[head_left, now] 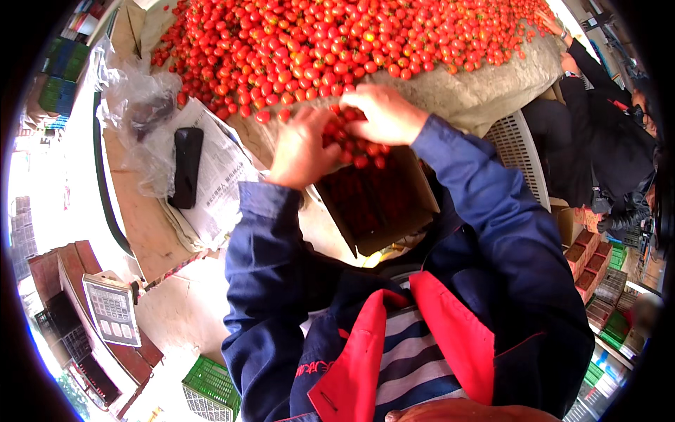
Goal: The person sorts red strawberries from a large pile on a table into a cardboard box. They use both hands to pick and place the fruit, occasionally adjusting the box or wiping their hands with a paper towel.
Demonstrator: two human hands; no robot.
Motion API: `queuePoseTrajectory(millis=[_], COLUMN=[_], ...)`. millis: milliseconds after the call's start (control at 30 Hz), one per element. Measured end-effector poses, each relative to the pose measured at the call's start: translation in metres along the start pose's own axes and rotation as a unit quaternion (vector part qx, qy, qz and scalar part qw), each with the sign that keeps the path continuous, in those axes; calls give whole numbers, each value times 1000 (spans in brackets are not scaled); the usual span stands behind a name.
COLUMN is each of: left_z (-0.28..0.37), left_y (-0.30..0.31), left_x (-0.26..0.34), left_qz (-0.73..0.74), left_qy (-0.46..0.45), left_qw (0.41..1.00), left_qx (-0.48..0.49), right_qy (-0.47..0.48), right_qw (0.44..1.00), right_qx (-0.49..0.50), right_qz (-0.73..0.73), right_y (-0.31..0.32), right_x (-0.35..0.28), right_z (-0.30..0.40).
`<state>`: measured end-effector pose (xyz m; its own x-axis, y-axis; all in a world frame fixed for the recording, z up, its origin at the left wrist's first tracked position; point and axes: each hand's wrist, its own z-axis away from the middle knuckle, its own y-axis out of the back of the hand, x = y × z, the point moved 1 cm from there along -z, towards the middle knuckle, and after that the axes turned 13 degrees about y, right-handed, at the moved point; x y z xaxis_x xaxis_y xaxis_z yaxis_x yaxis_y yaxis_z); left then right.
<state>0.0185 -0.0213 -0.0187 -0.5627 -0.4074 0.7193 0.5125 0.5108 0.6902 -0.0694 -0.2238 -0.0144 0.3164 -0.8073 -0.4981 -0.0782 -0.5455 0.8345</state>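
Observation:
A large heap of cherry tomatoes (pixel 316 47) lies on a cloth-covered table (pixel 469 89). At the heap's near edge my left hand (pixel 306 147) and my right hand (pixel 382 113) are cupped around a small bunch of cherry tomatoes (pixel 358 147), one hand at each side. The bunch is over the top edge of an open cardboard box (pixel 379 237). The inside of the box is dark, with reddish contents that look like tomatoes.
On the left lie a newspaper (pixel 227 179), a black case (pixel 186 169) and clear plastic bags (pixel 132 111). A white basket (pixel 519 153) stands right of the box. Another person (pixel 596 121) reaches to the heap at the far right. A digital scale (pixel 112 308) and green crate (pixel 211 390) are lower left.

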Motion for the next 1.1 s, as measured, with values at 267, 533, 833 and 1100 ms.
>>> queuePoseTrajectory(millis=[267,533,833,1100], left_z=[24,6,-15,-9], left_y=[6,59,47,24], left_x=[28,-40,-42,-15], left_qz=[163,-56,-58,60], left_qy=[-60,147,149,127], left_qw=[961,974,978,990], left_qx=[-214,164,134,6], right_qy=[63,-170,-24,-17], right_qw=[989,982,994,1000], right_qx=[-85,63,94,1], right_qz=[-105,48,56,16], right_y=[20,75,25,22], right_x=[-32,42,43,6], right_z=[57,38,-28,-11])
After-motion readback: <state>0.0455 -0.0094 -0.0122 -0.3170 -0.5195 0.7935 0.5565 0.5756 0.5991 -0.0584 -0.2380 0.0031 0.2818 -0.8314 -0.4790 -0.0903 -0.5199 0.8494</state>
